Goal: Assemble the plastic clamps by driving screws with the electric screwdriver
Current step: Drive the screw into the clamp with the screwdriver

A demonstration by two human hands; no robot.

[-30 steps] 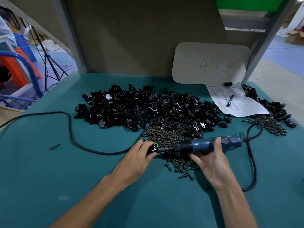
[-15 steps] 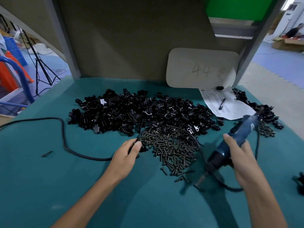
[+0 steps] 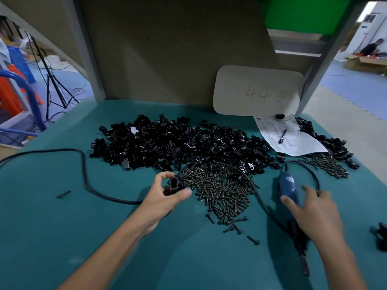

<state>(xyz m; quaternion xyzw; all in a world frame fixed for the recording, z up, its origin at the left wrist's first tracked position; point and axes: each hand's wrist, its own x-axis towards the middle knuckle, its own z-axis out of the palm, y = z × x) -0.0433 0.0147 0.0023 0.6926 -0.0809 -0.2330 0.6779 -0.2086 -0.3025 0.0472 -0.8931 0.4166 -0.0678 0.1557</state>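
My left hand (image 3: 161, 197) pinches a black plastic clamp (image 3: 174, 184) between thumb and fingers, just left of the screw pile (image 3: 222, 191). The blue electric screwdriver (image 3: 288, 186) lies on the teal table (image 3: 62, 237) at the right, its dark bit end pointing toward the near edge. My right hand (image 3: 314, 214) rests over its middle with fingers and thumb spread fairly straight. A big heap of black clamp parts (image 3: 178, 145) lies behind the screws.
The screwdriver's black cable (image 3: 83, 170) loops across the table's left and through the screws. A second screw pile (image 3: 328, 166) and more clamps (image 3: 328, 143) sit at the right. Paper with a pen (image 3: 290, 137) and a card marked 44 (image 3: 257, 91) are behind. One clamp (image 3: 380, 237) lies at the right edge.
My right hand swung the screwdriver away from the clamp, laid it on the table at the right and loosened its grip. My left hand lifted the clamp slightly beside the screws.
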